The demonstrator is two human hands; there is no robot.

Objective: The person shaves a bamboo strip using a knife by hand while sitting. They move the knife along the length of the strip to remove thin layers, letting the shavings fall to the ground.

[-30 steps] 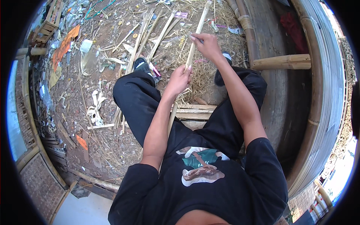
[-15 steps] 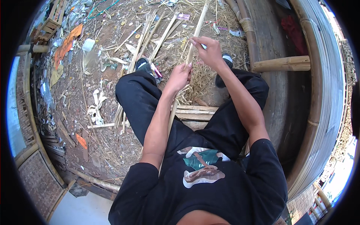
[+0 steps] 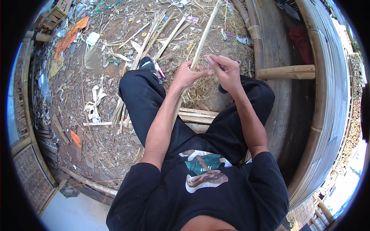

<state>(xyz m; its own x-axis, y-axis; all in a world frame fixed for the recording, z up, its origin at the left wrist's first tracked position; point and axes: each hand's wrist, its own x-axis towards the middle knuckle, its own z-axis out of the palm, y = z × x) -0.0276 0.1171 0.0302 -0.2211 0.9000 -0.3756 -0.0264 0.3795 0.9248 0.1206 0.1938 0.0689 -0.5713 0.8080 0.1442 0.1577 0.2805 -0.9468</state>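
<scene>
A long pale bamboo strip (image 3: 206,34) slants from the top of the view down between my knees, its lower end passing behind my left forearm. My left hand (image 3: 187,75) holds it about mid-length, fingers curled around it and thumb stretched out to the right. Just right of the strip, apart from it, is my right hand (image 3: 225,71). Its fingers pinch a small, shiny, flat piece (image 3: 209,60), too small to name surely. The left thumb tip points close to the right hand.
Several split bamboo strips (image 3: 169,40) lie on the littered dirt ahead. Straw shavings (image 3: 198,92) are heaped between my feet, near a low slatted wooden piece (image 3: 196,115). At right stands a bamboo frame with a crossbar (image 3: 287,72). An orange scrap (image 3: 71,37) and a crate (image 3: 56,14) are far left.
My right hand has come off the strip, moving down and to the right toward me. My left thumb has swung out from the strip. The strip's far end has shifted slightly right.
</scene>
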